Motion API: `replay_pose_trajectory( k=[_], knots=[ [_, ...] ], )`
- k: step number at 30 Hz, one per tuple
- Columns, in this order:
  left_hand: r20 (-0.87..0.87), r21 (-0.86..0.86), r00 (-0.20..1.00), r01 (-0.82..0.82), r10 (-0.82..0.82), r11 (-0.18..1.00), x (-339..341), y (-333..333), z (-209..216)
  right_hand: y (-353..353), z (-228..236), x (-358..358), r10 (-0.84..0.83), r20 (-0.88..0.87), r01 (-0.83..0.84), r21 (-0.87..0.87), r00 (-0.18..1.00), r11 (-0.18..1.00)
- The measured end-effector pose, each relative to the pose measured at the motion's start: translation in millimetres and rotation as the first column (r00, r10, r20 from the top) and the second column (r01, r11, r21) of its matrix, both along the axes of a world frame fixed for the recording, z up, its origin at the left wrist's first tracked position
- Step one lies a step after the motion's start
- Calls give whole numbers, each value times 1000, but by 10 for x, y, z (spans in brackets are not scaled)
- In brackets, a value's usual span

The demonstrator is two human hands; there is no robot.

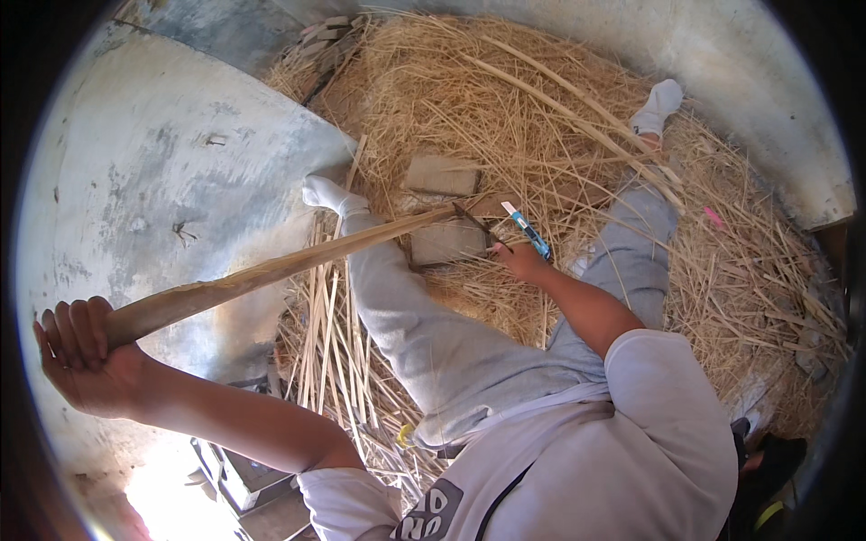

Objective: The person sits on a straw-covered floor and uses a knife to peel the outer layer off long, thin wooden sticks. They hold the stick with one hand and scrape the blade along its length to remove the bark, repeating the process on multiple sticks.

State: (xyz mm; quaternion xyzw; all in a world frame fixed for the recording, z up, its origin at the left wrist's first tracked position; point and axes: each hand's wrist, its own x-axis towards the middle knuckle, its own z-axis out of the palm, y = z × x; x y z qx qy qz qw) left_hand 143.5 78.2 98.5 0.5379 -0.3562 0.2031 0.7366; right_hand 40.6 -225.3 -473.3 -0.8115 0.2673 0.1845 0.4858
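We had a scuffed, pale blue-grey plaster surface (pixel 189 171) behind the left fingers, its straight edge running out well beyond them toward the shavings; how much room lay between knuckles and plaster we could not tell. Far past the right fingers, a second, curving blue-grey wall (pixel 722 72) bounded a broad heap of straw-coloured shavings (pixel 424 99). Between our hands ran the open stretch, crossed by the left leg of our grey trousers (pixel 392 288).

Our left hand (pixel 90 356) was raised out to the side, elbow bent, its fingers curled together around the thick end of a long, tapering yellow-brown wooden pole (pixel 280 266). The pole slanted from those fingers over the left shin, its thin end just short of the right fingers.

Our right hand (pixel 523 263) reached forward between the knees, forearm slanting inward, its fingers closed on a slim, dark, slightly curved tool (pixel 483 228). The tool's far end met the pole's tip in our view; we could not tell whether they touched.

Just beyond the right fingers was a blue cutter with a pale blade (pixel 526 230). Left of them sat two grey-brown rectangular blocks (pixel 442 175), one nearer than the other.
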Motion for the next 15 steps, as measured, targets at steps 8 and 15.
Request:
replay_pose_trajectory(
  k=[8, 15],
  knots=[
    [-25, -189, 879, -473, 477, 861, -745, -558, -73, -562, 505, -329, 37, -240, -118, -330, 970, 937],
    [90, -38, 967, 244, -240, 969, -946, -41, -154, -877, 959, -681, -187, -237, 62, -451, 953, 890]
  ],
)
